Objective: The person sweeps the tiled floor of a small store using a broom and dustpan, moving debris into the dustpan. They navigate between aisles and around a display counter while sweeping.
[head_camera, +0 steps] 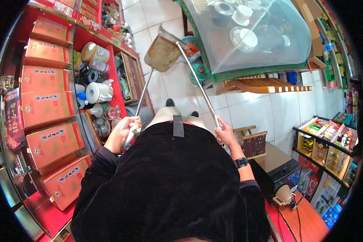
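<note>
My left hand [124,130] is closed around the pale grip of a long-handled dustpan [162,52]. The pan hangs at the end of its metal rod, off the tiled floor or just over it; the exact height is unclear. My right hand [225,133], with a dark watch on the wrist, grips a second metal pole [199,83]. That pole runs up to a broom head [173,37], partly hidden, which lies against the far rim of the pan. Both tools stretch out in front of my legs and meet at the pan.
Red shelves with orange boxes [48,109] and jars line the left. Ahead right stands a table with a green-edged cloth [260,69] under a translucent food cover, a teal container [199,73] beside it. Wooden chair slats [260,86], a small stool [254,144] and a counter [305,216] are at right.
</note>
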A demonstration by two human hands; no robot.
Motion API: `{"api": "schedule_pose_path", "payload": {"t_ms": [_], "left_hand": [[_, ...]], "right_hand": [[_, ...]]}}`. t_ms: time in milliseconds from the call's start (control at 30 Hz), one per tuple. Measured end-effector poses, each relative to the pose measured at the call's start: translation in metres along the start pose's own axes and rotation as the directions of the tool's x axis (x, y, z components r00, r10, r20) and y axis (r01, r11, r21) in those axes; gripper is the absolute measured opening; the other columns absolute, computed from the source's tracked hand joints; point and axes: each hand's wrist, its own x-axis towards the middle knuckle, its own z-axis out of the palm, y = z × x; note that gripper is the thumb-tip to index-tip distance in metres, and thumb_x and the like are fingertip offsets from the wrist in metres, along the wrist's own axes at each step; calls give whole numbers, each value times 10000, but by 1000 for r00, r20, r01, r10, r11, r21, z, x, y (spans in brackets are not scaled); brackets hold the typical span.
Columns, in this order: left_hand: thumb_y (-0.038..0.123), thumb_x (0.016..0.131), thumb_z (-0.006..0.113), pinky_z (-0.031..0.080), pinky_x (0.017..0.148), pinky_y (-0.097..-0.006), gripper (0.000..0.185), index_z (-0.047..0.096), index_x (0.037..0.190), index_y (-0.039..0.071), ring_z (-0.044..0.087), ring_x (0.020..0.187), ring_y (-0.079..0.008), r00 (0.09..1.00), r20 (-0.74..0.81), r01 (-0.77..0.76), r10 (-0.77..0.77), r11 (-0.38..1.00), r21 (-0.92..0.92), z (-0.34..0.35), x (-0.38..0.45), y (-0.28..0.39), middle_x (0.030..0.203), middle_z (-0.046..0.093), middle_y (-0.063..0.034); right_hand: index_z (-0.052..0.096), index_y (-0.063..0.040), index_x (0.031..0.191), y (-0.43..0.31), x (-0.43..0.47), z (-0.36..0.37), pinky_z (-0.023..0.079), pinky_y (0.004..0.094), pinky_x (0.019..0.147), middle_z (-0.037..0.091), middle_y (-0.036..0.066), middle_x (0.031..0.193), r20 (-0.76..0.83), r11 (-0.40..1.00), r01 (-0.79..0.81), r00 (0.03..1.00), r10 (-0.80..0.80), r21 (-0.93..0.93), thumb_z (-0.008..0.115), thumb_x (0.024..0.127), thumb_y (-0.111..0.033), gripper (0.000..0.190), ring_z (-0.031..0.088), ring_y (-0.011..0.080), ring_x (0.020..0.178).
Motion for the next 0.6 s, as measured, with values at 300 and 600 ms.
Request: {"api": "schedule_pose_path", "payload": {"t_ms": [300, 600], "left_hand": [[43, 899, 416, 315, 421, -193, 121, 409, 784, 7, 316, 436, -65, 998, -59, -25, 25, 1000, 6, 7, 3, 2, 615, 385, -14], [50, 897, 419, 303, 409, -187, 167, 388, 734, 31, 305, 431, -59, 996, -83, 14, -16, 1000, -24, 12, 4, 4, 600, 355, -1]], "right_hand": [[296, -128, 1383, -5, 2, -1, 375, 250, 336, 460, -7, 538, -56, 1000, -3, 998, 4, 23, 523, 793, -47, 637, 418, 79, 368], [342, -159, 1368, -5, -3, 0, 367, 246, 336, 458, -12, 540, 38, 999, -31, 999, 30, 23, 516, 795, -44, 609, 409, 71, 373]]}}
